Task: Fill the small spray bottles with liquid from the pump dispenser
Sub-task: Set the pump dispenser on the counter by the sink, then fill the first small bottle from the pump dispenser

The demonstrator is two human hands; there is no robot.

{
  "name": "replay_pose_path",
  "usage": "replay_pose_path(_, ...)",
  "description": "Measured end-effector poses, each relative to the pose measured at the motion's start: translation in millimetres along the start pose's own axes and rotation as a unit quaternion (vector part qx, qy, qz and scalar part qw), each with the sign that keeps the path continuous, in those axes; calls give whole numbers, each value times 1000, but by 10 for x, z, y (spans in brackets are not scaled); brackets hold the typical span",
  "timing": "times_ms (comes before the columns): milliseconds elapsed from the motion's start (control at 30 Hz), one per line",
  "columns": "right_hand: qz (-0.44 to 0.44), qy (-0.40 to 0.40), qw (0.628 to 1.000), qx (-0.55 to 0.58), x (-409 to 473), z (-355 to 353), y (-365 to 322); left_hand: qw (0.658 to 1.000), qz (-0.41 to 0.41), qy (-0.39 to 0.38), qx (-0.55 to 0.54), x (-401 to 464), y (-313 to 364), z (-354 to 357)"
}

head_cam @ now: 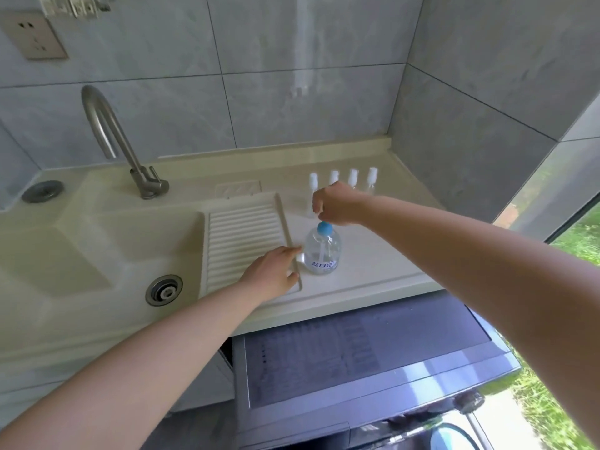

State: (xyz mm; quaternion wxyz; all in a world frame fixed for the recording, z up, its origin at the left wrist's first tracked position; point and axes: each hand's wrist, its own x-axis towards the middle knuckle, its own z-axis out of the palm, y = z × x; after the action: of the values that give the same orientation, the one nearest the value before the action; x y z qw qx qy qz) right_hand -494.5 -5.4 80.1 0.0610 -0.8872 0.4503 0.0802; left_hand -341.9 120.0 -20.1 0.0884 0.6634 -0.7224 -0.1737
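curled right fingertips point(319, 212) bunched at the blue pump head point(325, 228), seemingly pinching its top, though exact contact is hidden under the knuckles. left fingers point(293, 251) fairly straight and together, touching or almost touching the clear pump dispenser point(323, 251) low on its side at centre frame. best done by bracing the body firmly with the left hand point(276, 271) before working the head with the right hand point(341, 204), keeping the dispenser upright on the counter point(373, 271). probably freeing the pump first, with filling not yet begun. four small spray bottles point(353, 178) in a row just behind, above centre, capped. ribbed washboard point(243, 241) to the left, sink point(97, 254) at far left, faucet point(107, 131) at upper left.
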Motion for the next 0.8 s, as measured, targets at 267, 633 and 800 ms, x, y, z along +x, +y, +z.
replay_pose_path(267,111,49,993,8,-444,3,96,996,17,16,-90,11,-58,137)
replay_pose_path(633,151,37,987,-31,-995,245,236,992,17,-8,-127,32,121,255)
replay_pose_path(800,136,30,989,-52,-935,235,371,989,26,13,-143,145,282,197)
